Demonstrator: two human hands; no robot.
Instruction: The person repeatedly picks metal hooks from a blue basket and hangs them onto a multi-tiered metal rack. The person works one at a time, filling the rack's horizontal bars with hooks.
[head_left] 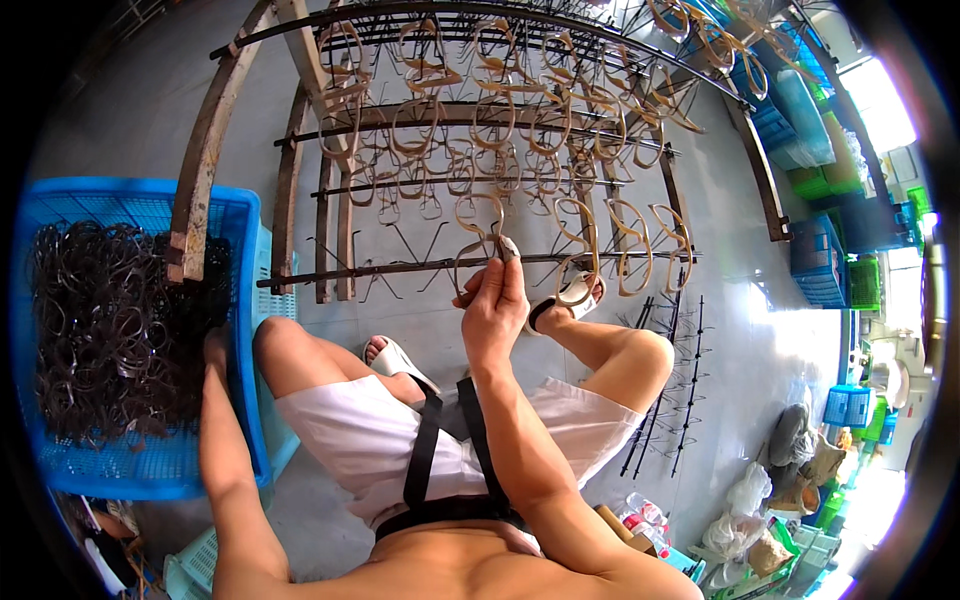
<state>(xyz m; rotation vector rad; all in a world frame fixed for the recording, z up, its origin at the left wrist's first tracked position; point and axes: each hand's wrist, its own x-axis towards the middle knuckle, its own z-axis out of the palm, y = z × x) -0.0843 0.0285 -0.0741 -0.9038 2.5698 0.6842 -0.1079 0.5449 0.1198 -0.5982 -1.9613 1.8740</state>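
Note:
My right hand (492,300) is raised in front of me, its fingertips pinched on a tan eyeglass frame (483,212) at the lowest bar (400,267) of a rack. Both rims of that frame stand upright, one above the other. To its right, several similar tan frames (630,245) hang from the same bar. My left hand (214,348) reaches into a blue plastic basket (250,330) at the left, by a heap of dark, shiny eyeglass frames (110,330). Its fingers are hidden among them.
The rack's wooden posts (210,130) rise close to the basket. Higher bars (440,122) carry more tan frames. Wire-pronged black rods (685,390) lie on the grey floor at the right. Bags (745,510) and blue crates (818,260) stand farther right.

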